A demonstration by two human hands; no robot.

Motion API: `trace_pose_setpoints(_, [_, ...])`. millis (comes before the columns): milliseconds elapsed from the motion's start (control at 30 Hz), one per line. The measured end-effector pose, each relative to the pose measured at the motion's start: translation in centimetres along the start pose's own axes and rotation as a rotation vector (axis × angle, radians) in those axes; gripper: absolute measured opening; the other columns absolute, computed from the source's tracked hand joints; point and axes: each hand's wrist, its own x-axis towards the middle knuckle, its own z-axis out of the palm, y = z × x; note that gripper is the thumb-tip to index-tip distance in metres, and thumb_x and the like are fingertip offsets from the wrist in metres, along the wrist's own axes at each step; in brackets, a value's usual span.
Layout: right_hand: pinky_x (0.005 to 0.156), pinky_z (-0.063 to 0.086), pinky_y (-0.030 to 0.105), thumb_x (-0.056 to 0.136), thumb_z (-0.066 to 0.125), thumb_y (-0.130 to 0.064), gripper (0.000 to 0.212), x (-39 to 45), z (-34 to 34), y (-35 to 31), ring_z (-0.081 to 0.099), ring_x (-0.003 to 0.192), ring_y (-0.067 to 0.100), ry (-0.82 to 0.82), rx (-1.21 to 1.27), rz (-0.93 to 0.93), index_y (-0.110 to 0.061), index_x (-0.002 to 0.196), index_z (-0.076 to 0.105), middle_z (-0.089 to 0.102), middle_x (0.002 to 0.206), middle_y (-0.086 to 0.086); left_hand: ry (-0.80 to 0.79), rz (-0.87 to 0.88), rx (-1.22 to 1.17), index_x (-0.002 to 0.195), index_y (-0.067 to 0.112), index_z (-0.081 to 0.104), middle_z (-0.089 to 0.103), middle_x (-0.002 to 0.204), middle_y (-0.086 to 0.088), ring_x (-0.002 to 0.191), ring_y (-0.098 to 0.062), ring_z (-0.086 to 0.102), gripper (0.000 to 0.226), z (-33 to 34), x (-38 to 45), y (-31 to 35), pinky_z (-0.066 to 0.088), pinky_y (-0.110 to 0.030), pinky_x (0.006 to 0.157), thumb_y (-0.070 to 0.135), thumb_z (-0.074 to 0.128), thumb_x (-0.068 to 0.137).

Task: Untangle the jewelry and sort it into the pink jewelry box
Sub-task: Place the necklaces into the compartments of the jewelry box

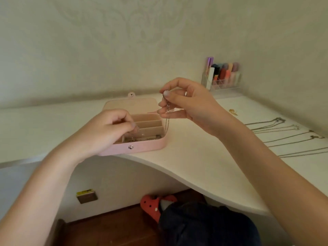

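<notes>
My right hand [184,102] pinches a thin silver chain [167,121] dangling beside the open pink jewelry box [142,148]; my left hand [110,126] has its fingers curled inside, pinching tangled jewelry [140,138]

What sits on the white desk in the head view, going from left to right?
Left hand reaching into the pink jewelry box → right hand pinching a thin chain → clear organizer of cosmetics at the back → small gold piece → row of laid-out necklaces.
</notes>
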Motion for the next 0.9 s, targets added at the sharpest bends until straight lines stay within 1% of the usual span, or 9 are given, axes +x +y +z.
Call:
trace_pose_setpoints(67, [0.071, 0.060, 0.036, 0.093, 0.054, -0.004, 0.005, 0.3, 0.9, -0.3, 0.065, 0.070, 0.024, -0.016, 0.003, -0.009, -0.003, 0.096, 0.058, 0.063, 0.076, 0.013, 0.037, -0.007, 0.260, 0.070, 0.027, 0.064, 0.067, 0.077, 0.007, 0.081, -0.015, 0.063, 0.010, -0.3, -0.4, 0.2, 0.048, -0.039, 0.078, 0.032, 0.057, 0.076])
trace_pose_setpoints(133, [0.069, 0.059, 0.033, 0.094, 0.052, -0.004, 0.006, 0.6, 1.9, -0.8, 0.064, 0.071, 0.024, -0.036, 0.022, -0.028, -0.002, 0.098, 0.057, 0.063, 0.075, 0.012, 0.134, -0.017, 0.364, 0.084, 0.033, 0.057, 0.062, 0.097, 0.008, 0.095, -0.013, 0.058, 0.011, -0.1, -0.5, 0.2, 0.046, -0.034, 0.081, 0.023, 0.059, 0.079])
trace_pose_setpoints(233, [0.074, 0.059, 0.037, 0.097, 0.048, -0.005, 0.005, 1.1, 3.1, -1.0, 0.063, 0.077, 0.026, -0.084, 0.022, -0.058, -0.005, 0.096, 0.053, 0.062, 0.080, 0.012, 0.167, -0.019, -0.050, 0.097, 0.036, 0.045, 0.062, 0.116, 0.009, 0.109, -0.003, 0.057, 0.031, 0.7, -0.4, 0.7, 0.044, -0.033, 0.097, 0.020, 0.059, 0.074])
trace_pose_setpoints(367, [0.083, 0.055, 0.041, 0.098, 0.045, -0.006, 0.009, 1.6, 3.2, -0.4, 0.063, 0.088, 0.024, -0.088, 0.014, -0.080, -0.009, 0.093, 0.051, 0.064, 0.086, 0.009, 0.114, -0.007, -0.335, 0.109, 0.024, 0.048, 0.074, 0.090, 0.006, 0.093, -0.012, 0.067, 0.030, 2.8, -0.5, 1.6, 0.048, -0.035, 0.090, 0.017, 0.066, 0.085])
trace_pose_setpoints(433, [0.079, 0.053, 0.029, 0.097, 0.046, -0.007, 0.008, 1.5, 2.4, 0.2, 0.064, 0.090, 0.014, -0.014, -0.154, -0.123, -0.010, 0.092, 0.051, 0.068, 0.089, 0.006, 0.220, 0.050, -0.305, 0.105, 0.020, 0.049, 0.075, 0.080, 0.006, 0.082, -0.014, 0.070, 0.021, 3.1, -0.4, 1.2, 0.049, -0.032, 0.079, 0.014, 0.061, 0.089])
trace_pose_setpoints(567, [0.068, 0.046, 0.012, 0.090, 0.060, -0.008, 0.003, 0.7, 0.4, 1.6, 0.064, 0.088, 0.007, 0.068, -0.539, -0.136, -0.011, 0.089, 0.061, 0.071, 0.096, 0.002, 0.415, 0.117, -0.070, 0.089, 0.020, 0.059, 0.072, 0.073, 0.013, 0.059, 0.009, 0.060, 0.012, 2.4, -0.4, -0.7, 0.039, -0.009, 0.060, 0.012, 0.065, 0.085])
trace_pose_setpoints(700, [0.072, 0.041, 0.009, 0.083, 0.069, -0.020, 0.003, 0.0, -0.7, 2.9, 0.057, 0.086, 0.002, -0.033, -0.787, -0.073, -0.020, 0.086, 0.070, 0.068, 0.089, -0.016, 0.331, 0.126, 0.054, 0.077, 0.024, 0.066, 0.071, 0.074, 0.016, 0.072, 0.004, 0.065, 0.016, 2.4, -1.3, -1.1, 0.039, -0.002, 0.067, 0.009, 0.068, 0.081])
trace_pose_setpoints(800, [0.076, 0.033, 0.003, 0.082, 0.070, -0.017, 0.005, -0.2, -0.7, 3.3, 0.053, 0.091, 0.004, -0.117, -0.886, -0.110, -0.020, 0.086, 0.072, 0.068, 0.093, -0.010, 0.280, 0.144, 0.176, 0.075, 0.023, 0.066, 0.069, 0.075, 0.017, 0.080, 0.008, 0.062, 0.017, 2.2, -1.8, -1.1, 0.034, 0.001, 0.069, 0.006, 0.067, 0.080])
trace_pose_setpoints(900, [0.081, 0.030, -0.002, 0.085, 0.065, -0.009, 0.011, -0.3, -0.5, 3.3, 0.053, 0.098, 0.004, -0.181, -0.941, -0.179, -0.013, 0.090, 0.074, 0.069, 0.102, 0.000, 0.291, 0.143, 0.253, 0.074, 0.027, 0.067, 0.066, 0.080, 0.013, 0.082, -0.002, 0.061, 0.019, 2.0, -1.8, -1.2, 0.044, -0.018, 0.078, 0.009, 0.069, 0.078])
